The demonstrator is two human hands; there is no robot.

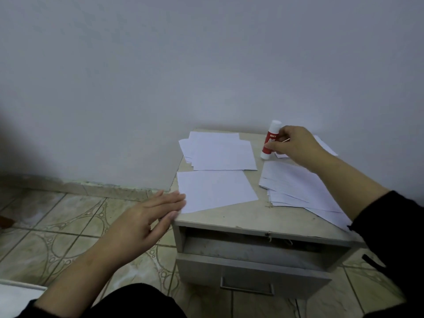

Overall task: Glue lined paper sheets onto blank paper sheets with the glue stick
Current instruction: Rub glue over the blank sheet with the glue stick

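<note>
A: Position of the red-and-white glue stick with white cap [270,140]?

B: Noted upright, slightly tilted, at the far right of the small grey metal desk [229,220]. It is gripped by the right hand [292,144]; the fingers [271,146] are curled round its lower body, base touching or just above the desktop.

A: And the left hand [146,220]?

B: Held flat at the desk's near left corner, fingers straight and together, nothing gripped. The fingertips are seen touching the left edge of a single blank white paper sheet [215,191], which lies near the front, slightly overhanging the desk's left side.

A: Other paper recorded?

B: A loose stack of blank white sheets [218,152] lies beyond the single sheet, at the far left. A fanned pile of faintly lined white sheets [296,187] is spread at the right, partly under the right forearm. A further few sheets [325,145] are glimpsed behind the right hand; lined or blank cannot be told.

A: Surroundings?

B: A partly open grey drawer with a metal handle [247,269] is seen below the desktop. Patterned beige floor tiles [57,226] and a plain pale wall [183,65] are noted.
</note>
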